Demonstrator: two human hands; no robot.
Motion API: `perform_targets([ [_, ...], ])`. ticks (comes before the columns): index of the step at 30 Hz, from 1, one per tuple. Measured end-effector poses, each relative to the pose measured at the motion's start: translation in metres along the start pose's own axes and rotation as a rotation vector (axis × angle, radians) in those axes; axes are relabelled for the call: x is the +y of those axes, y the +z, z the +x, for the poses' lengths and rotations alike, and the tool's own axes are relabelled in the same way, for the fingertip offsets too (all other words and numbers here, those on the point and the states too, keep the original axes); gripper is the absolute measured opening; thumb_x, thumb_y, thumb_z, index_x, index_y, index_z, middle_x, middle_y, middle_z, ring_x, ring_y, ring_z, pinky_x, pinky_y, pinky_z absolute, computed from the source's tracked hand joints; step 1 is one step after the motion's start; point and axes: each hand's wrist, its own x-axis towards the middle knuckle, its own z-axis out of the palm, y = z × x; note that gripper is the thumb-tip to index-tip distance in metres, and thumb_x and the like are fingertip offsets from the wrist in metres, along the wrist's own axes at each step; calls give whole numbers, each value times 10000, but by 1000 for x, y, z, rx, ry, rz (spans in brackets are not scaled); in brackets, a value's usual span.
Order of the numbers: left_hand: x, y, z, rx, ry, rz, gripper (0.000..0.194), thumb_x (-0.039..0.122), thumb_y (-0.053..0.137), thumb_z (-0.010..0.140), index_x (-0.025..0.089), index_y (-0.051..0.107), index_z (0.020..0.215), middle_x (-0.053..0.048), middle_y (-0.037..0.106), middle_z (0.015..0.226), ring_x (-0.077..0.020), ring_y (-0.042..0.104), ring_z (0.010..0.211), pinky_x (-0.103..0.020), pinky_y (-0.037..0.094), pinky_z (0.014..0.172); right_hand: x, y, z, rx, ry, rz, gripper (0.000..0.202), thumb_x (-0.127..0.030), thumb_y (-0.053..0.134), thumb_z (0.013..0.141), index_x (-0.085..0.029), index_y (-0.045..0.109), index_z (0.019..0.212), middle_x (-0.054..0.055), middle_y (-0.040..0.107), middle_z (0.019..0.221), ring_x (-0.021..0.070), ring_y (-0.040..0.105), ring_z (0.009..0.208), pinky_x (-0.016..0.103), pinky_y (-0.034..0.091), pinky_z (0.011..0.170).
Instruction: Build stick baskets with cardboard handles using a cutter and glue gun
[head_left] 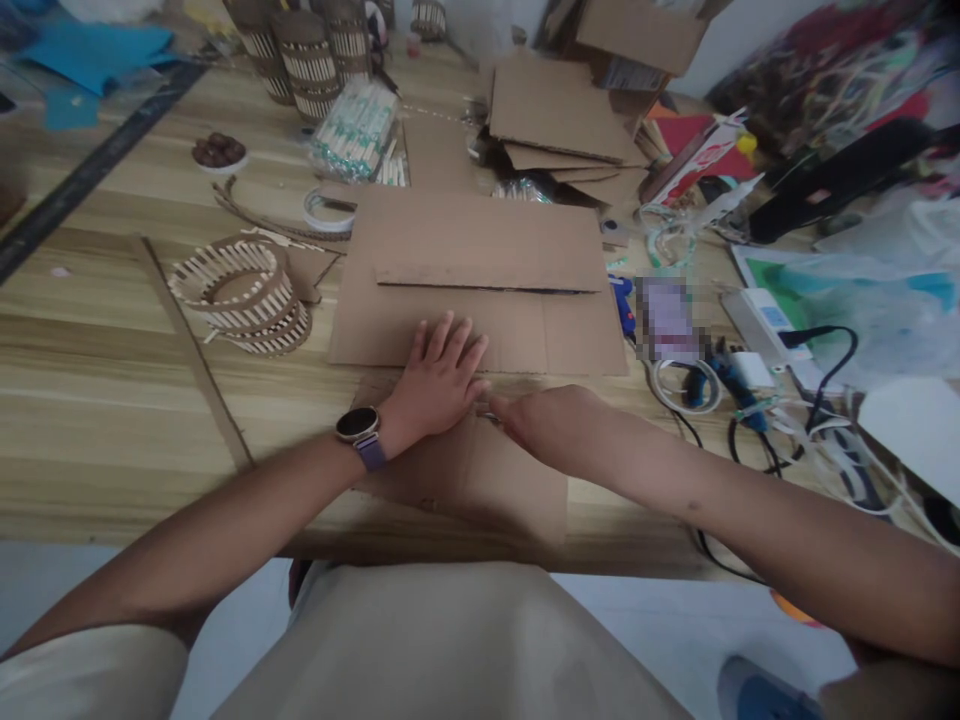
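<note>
My left hand (442, 380), with a watch (358, 424) on its wrist, lies flat with fingers spread. It presses where a large cardboard sheet (480, 235) overlaps or meets a nearer cardboard piece (517, 490). My right hand (551, 425) is closed beside the left thumb, low over the nearer piece. From its fingers pokes a thin metal tip (491, 416); the rest of that tool is hidden in the hand. A narrow cardboard strip (487, 279) rests on the large sheet, beyond my left fingertips.
To the left stand a ring-shaped basket of sticks and cardboard (244, 295) and a long strip (196, 350). Bagged sticks (356, 130) and stacked cardboard (559, 110) lie at the back. On the right are a blurred-out phone (670, 318), a power strip (765, 320) and tangled cables.
</note>
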Motion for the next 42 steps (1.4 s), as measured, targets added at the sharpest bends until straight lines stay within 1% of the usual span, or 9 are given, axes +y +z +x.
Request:
perform_targets([
  [7,-2,0,-2,8,7,-3,569,421,409,1027,96,451,1492,-238,367,1604,-446,222,1524,-692,186,1200,-1,9,-1,0,2,-45,532,5,350,941,-206,559,1382,116,788,896,311,768,807,337,529,557],
  [10,-3,1,-2,19,2,6,565,422,402,1030,103,451,1493,-229,372,1604,-438,228,1524,-683,179,1208,1,13,0,25,16,-1,526,9,403,935,-238,579,1364,107,787,890,298,767,802,323,532,579],
  [13,-3,2,-2,26,-4,4,561,420,403,1031,105,457,1491,-228,381,1599,-435,231,1524,-682,179,1210,4,15,-2,34,24,29,475,-5,428,938,-231,624,1308,116,783,856,304,763,777,323,528,576],
  [21,-3,2,-3,40,-1,-11,549,406,418,1029,97,474,1480,-230,396,1589,-440,255,1513,-681,181,1210,6,14,-8,-20,30,6,478,-2,376,926,-204,624,1281,136,788,882,329,774,801,369,572,585],
  [24,-3,2,-3,43,6,-5,546,394,425,1029,87,478,1478,-238,400,1584,-451,260,1508,-684,186,1206,5,15,-8,-24,23,-28,504,-3,354,925,-229,614,1293,135,790,904,329,774,793,380,577,568],
  [31,-2,0,-3,35,-4,-19,545,384,443,1026,88,474,1483,-237,393,1590,-445,248,1516,-688,181,1209,12,23,-18,34,20,-59,427,-49,392,972,-226,614,1291,114,763,770,279,761,704,269,477,517],
  [34,-2,-1,-2,25,-9,-15,543,380,455,1022,92,478,1482,-232,399,1588,-444,257,1513,-687,183,1210,14,24,-22,54,23,-90,433,-15,400,963,-214,612,1285,89,742,707,259,760,706,226,434,526],
  [37,-2,-1,-2,26,-3,-9,541,378,456,1021,89,486,1477,-234,404,1584,-448,263,1510,-687,191,1209,15,26,-24,59,21,-116,469,16,401,938,-207,606,1297,81,748,732,258,759,690,228,401,500],
  [42,-3,1,-2,39,0,-7,538,376,458,1020,88,490,1474,-237,406,1581,-448,269,1507,-697,201,1201,19,33,-25,55,40,-108,438,-57,408,988,-224,578,1356,81,747,717,250,752,669,224,405,520],
])
